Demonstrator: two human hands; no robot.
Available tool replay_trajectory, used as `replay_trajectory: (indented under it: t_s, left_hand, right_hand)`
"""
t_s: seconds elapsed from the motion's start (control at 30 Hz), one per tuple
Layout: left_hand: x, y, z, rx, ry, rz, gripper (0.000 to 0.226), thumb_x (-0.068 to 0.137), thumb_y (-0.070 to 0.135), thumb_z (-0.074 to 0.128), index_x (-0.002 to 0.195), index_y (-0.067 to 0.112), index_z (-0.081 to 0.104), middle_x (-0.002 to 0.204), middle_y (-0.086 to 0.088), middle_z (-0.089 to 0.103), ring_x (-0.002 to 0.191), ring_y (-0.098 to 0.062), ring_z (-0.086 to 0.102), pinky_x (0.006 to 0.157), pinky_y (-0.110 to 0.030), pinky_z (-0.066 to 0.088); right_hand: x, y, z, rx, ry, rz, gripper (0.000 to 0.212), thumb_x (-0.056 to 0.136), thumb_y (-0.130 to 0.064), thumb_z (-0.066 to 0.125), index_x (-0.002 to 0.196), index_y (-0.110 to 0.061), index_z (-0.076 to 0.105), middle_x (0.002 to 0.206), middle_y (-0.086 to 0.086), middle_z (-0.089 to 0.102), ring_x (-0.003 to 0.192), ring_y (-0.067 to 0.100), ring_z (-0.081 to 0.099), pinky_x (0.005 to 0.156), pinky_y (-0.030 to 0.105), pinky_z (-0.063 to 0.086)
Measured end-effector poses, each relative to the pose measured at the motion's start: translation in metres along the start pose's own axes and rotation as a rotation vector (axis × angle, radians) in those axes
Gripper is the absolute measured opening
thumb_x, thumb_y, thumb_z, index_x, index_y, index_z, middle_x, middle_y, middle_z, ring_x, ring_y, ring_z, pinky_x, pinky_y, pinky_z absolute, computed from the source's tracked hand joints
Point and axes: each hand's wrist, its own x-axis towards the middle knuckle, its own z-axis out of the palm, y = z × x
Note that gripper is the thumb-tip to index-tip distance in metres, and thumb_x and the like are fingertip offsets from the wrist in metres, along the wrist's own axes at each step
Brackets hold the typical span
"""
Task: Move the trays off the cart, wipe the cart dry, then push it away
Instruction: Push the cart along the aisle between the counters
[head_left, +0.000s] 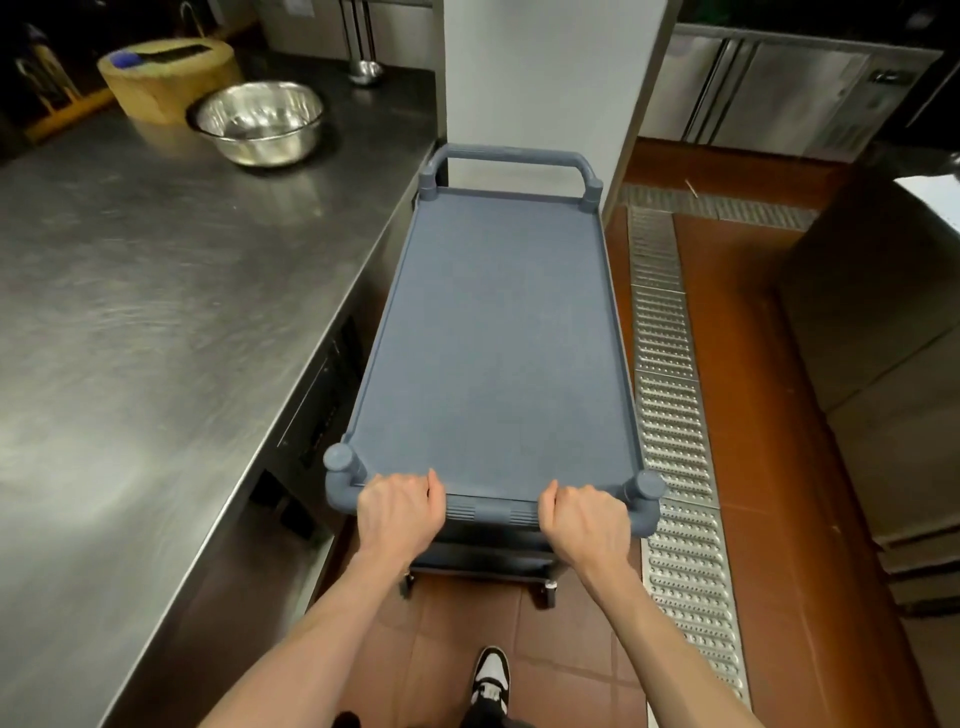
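Observation:
A blue-grey plastic cart (493, 353) stands lengthwise in front of me, its top shelf bare. My left hand (397, 512) grips the left part of the near handle bar (491, 509). My right hand (584, 519) grips the right part of the same bar. The far handle (511, 158) almost meets a white pillar. No trays are in view. A lower shelf and two castors show beneath the near end.
A long steel counter (156, 312) runs along the cart's left side, carrying a steel bowl (260, 122) and a round wooden chopping block (166, 78). A metal floor drain grate (670, 415) lies on the right, with steel cabinets (878, 338) beyond. The white pillar (540, 78) stands ahead.

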Motion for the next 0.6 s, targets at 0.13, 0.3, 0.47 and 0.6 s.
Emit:
replay_trajectory:
  t_s: [0.13, 0.3, 0.47, 0.6]
  left_hand:
    - [0.035, 0.000, 0.006, 0.004, 0.037, 0.007, 0.057, 0.091, 0.032, 0.041, 0.042, 0.010, 0.060, 0.042, -0.012, 0.057, 0.036, -0.034, 0.057, 0.041, -0.029, 0.040]
    - [0.072, -0.005, 0.015, 0.024, 0.008, -0.003, 0.056, 0.088, 0.033, 0.042, 0.042, 0.010, 0.061, 0.041, -0.012, 0.057, 0.035, -0.035, 0.056, 0.041, -0.029, 0.042]
    - [0.109, -0.020, 0.024, 0.019, -0.005, 0.002, 0.056, 0.089, 0.034, 0.041, 0.044, 0.009, 0.064, 0.043, -0.014, 0.059, 0.038, -0.037, 0.058, 0.042, -0.029, 0.043]
    - [0.141, -0.030, 0.030, 0.023, -0.014, 0.024, 0.057, 0.090, 0.034, 0.041, 0.044, 0.008, 0.064, 0.043, -0.014, 0.059, 0.039, -0.038, 0.059, 0.041, -0.030, 0.043]
  right_hand:
    - [0.039, -0.006, 0.004, 0.024, 0.035, 0.013, 0.056, 0.092, -0.035, 0.040, 0.051, -0.009, 0.067, 0.049, 0.012, 0.063, 0.045, 0.037, 0.064, 0.043, 0.030, 0.040]
    - [0.072, -0.016, 0.007, 0.060, 0.045, -0.002, 0.061, 0.092, -0.037, 0.034, 0.047, -0.008, 0.065, 0.046, 0.012, 0.061, 0.042, 0.036, 0.062, 0.042, 0.028, 0.040]
    - [0.104, -0.035, 0.005, 0.075, 0.089, 0.002, 0.059, 0.091, -0.035, 0.039, 0.043, -0.009, 0.062, 0.041, 0.009, 0.057, 0.036, 0.034, 0.058, 0.039, 0.028, 0.039]
    - [0.130, -0.049, 0.006, 0.052, 0.018, 0.012, 0.055, 0.092, -0.035, 0.045, 0.046, -0.011, 0.064, 0.046, 0.009, 0.061, 0.041, 0.033, 0.061, 0.042, 0.030, 0.044]
